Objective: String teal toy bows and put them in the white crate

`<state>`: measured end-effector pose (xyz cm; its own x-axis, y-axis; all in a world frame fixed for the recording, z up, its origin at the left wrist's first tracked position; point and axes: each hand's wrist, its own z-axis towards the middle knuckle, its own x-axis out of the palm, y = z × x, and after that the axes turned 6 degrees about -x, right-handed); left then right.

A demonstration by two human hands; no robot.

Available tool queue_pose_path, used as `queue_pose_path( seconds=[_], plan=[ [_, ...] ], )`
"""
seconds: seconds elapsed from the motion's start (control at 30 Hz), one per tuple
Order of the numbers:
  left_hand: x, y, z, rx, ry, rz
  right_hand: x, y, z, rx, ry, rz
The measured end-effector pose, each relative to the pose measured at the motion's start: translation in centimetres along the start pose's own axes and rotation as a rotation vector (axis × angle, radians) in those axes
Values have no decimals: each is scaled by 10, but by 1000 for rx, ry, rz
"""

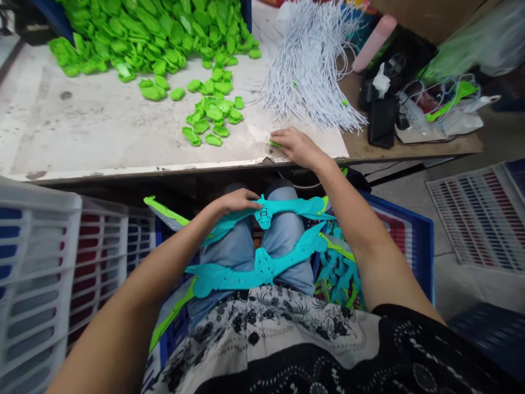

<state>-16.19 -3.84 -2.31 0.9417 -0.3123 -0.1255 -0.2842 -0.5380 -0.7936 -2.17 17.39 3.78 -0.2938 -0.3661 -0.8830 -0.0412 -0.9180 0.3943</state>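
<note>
Two long turquoise plastic parts with lime-green and clear ends lie across my lap. My left hand [241, 201] is closed on the far turquoise part [293, 206], its fingertips beside the small frame at the part's middle. The near turquoise part [233, 278] rests on my thighs, untouched. At the table's front edge, my right hand [298, 146] has its fingers bent over a small green plastic piece [274, 143], which is mostly hidden under the fingertips. Loose green pieces [214, 113] lie to the left of that hand.
A large heap of green pieces [164, 33] spills from a blue bin on the white-topped table [102, 131]. Thin white cords [307, 71] lie behind my right hand, with a black phone [382, 121] to their right. Crates stand at both sides; the blue crate [422, 246] holds turquoise parts.
</note>
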Motion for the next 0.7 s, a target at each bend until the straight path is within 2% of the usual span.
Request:
queue_pose_path(
  seconds=[0.13,0.33,0.53,0.6,0.7],
  plan=[
    [1,0,3,-14,-17,-42,0,4,-5,-1,-9,-10],
    [2,3,5,-15,34,-78,15,36,-33,9,-110,-60],
    [3,2,6,3,41,-45,10,40,-35,-66,-97,-113],
    [3,3,5,12,44,-36,13,51,-43,-81,-111,-109],
    [2,5,6,8,23,-19,34,81,-71,-122,-114,-46]
  ],
)
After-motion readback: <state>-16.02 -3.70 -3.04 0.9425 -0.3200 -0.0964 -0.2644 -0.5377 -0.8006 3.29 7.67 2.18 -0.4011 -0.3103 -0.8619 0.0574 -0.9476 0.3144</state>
